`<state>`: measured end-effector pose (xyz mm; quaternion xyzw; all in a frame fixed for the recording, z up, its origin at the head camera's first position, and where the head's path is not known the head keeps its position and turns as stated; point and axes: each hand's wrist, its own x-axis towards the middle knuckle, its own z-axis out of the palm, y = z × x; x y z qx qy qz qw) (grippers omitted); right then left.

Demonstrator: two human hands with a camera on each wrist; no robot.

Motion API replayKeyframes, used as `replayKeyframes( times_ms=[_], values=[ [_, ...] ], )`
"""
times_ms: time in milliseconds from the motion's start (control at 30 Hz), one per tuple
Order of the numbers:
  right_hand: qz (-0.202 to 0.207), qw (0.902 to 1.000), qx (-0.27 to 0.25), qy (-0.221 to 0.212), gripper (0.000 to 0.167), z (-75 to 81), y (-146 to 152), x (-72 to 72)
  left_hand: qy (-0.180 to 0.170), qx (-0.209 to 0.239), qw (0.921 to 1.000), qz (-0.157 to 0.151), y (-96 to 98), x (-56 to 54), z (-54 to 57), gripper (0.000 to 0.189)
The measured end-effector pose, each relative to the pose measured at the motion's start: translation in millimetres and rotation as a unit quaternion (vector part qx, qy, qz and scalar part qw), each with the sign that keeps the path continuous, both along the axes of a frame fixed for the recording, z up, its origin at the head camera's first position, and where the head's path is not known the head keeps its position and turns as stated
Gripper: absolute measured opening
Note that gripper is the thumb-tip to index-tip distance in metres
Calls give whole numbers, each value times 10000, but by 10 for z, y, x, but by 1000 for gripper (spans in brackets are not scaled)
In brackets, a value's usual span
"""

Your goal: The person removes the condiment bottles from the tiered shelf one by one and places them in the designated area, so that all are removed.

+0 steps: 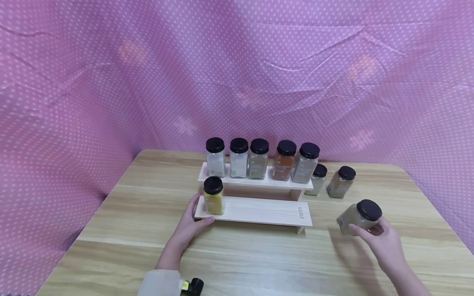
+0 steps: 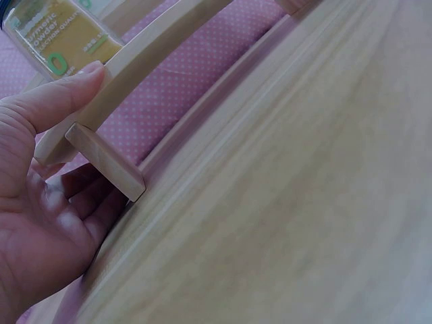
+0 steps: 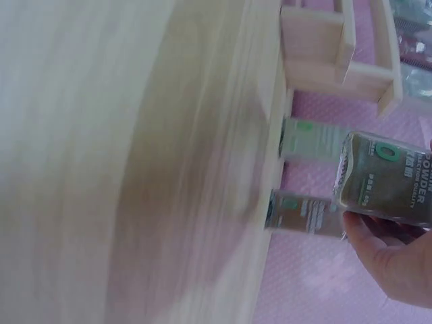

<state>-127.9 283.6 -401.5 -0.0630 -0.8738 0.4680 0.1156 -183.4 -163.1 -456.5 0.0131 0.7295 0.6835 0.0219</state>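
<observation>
A two-tier wooden rack stands mid-table. A jar of yellow powder with a black lid stands at the left end of the lower shelf. My left hand holds that end, thumb along the front edge and fingers round the corner. In the left wrist view the thumb lies on the shelf edge below the yellow jar, with the fingers by the rack's leg. My right hand grips a tilted jar of olive powder above the table, right of the rack; the jar is not shown here but appears as the olive jar in the right wrist view.
Several black-lidded spice jars stand in a row on the upper shelf. Two more jars stand on the wooden table right of the rack. Pink dotted cloth hangs round the table.
</observation>
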Motion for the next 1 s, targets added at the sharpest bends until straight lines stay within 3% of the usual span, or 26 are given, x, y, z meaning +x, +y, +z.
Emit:
replayKeyframes(
  times_ms=[267, 467, 633, 800, 1000],
  values=[
    [291, 9995, 24, -77, 62, -42, 233, -158, -8, -30, 10000, -13, -2, 3, 0, 92],
    [65, 9997, 123, -213, 60, -103, 403, -294, 5, -54, 10000, -13, 1, 4, 1, 91],
    [-240, 9984, 56, -510, 65, -328, 659, -505, 4, -31, 10000, -6, 0, 9, 3, 90],
    [-330, 9988, 146, -328, 64, -649, 967, -786, 9, -20, 10000, 15, -4, 11, 4, 90],
    [-267, 9991, -74, -314, 59, -660, 1044, -961, 14, 16, 10000, -9, -2, 10, 7, 90]
  ],
)
